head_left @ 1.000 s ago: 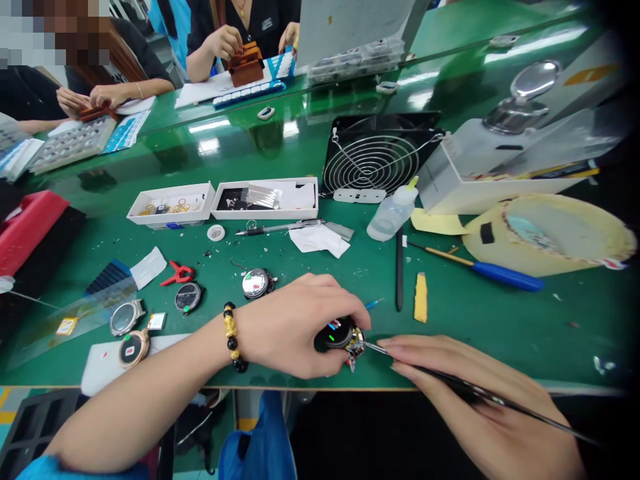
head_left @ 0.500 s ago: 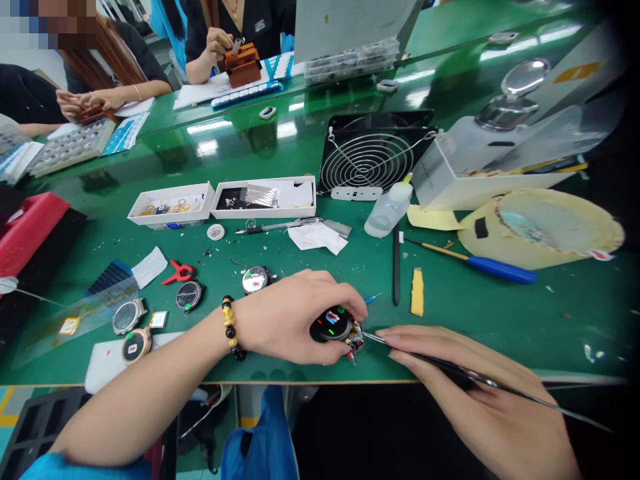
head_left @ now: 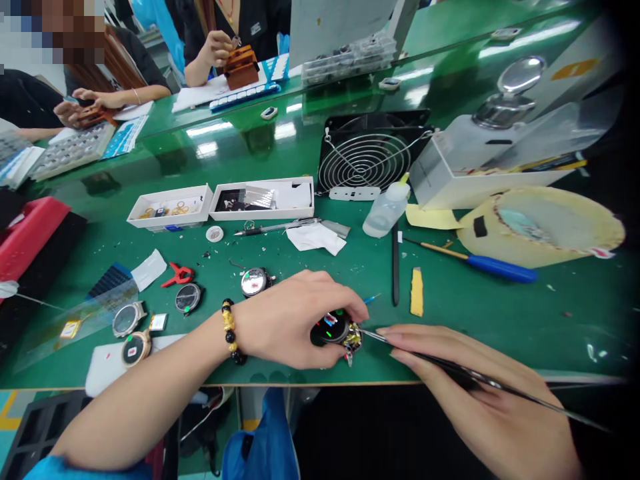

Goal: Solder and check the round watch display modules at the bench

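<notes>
My left hand (head_left: 300, 320) is closed around the rim of a round smartwatch (head_left: 334, 328) near the table's front edge. Its dark screen is lit with small coloured marks, and wires and small parts stick out on its right side. My right hand (head_left: 465, 380) grips a pair of dark tweezers (head_left: 450, 367), whose tips touch or nearly touch those exposed parts. Behind my left wrist lies another round watch body (head_left: 255, 282). Further left are a dark watch (head_left: 189, 298), a silver watch (head_left: 129, 319) and a gold-rimmed watch (head_left: 135, 348).
White trays (head_left: 170, 223) of small parts stand beyond the hands, with a fan (head_left: 367, 160) and a squeeze bottle (head_left: 385, 210) to their right. A blue-handled tool (head_left: 500, 268) lies by a yellowish round container (head_left: 475, 243). Co-workers' hands (head_left: 217, 50) are busy across the table.
The watch in my left hand has tilted slightly, its exposed parts turning a little. The tweezer tips stay beside them. Across the table, a co-worker's hands have shifted.
</notes>
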Action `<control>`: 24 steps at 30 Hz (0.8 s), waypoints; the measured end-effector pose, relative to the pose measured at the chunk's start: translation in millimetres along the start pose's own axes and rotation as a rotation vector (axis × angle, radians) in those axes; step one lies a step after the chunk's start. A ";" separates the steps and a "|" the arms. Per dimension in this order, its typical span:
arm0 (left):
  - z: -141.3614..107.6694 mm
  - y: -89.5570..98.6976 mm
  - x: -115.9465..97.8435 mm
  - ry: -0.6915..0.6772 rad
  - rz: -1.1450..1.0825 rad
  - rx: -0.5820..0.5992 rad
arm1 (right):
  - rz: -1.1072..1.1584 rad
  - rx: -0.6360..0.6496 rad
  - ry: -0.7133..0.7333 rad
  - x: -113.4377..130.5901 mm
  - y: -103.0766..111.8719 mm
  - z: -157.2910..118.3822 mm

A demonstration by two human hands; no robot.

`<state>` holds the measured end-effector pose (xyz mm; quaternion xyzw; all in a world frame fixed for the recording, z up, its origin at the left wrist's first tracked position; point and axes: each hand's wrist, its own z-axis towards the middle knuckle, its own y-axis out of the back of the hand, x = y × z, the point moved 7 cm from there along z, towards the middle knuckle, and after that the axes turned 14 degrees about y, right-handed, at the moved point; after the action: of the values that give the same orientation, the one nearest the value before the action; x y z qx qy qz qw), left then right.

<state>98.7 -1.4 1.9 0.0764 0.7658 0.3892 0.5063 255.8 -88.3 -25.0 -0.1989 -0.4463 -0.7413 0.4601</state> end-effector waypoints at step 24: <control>-0.8 -2.7 -2.8 -0.005 0.001 0.000 | 0.082 0.101 0.071 -6.8 -0.9 -6.3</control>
<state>100.1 -5.1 2.2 0.0774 0.7645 0.3893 0.5079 259.1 -90.0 -33.5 -0.1671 -0.4581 -0.7049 0.5152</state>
